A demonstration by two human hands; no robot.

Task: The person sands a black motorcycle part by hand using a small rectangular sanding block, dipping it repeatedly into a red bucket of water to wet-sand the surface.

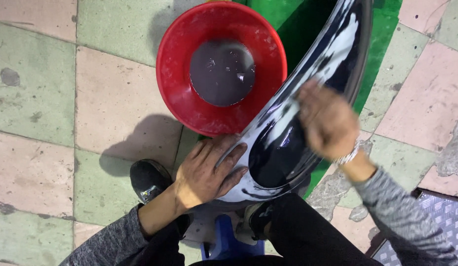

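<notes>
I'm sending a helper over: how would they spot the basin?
Start at the glossy black curved panel under both hands. Just beside its inner curve, on the tiled floor, sits the basin: round, bright red, holding dark murky water.

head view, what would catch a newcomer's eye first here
The round red plastic basin of dark murky water sits at top centre on the tiled floor. Beside it, a long curved glossy black panel, streaked with white suds, sweeps from top right toward the person's knees. The left hand presses flat on its lower edge, while the blurred right hand rests on its middle.
</notes>
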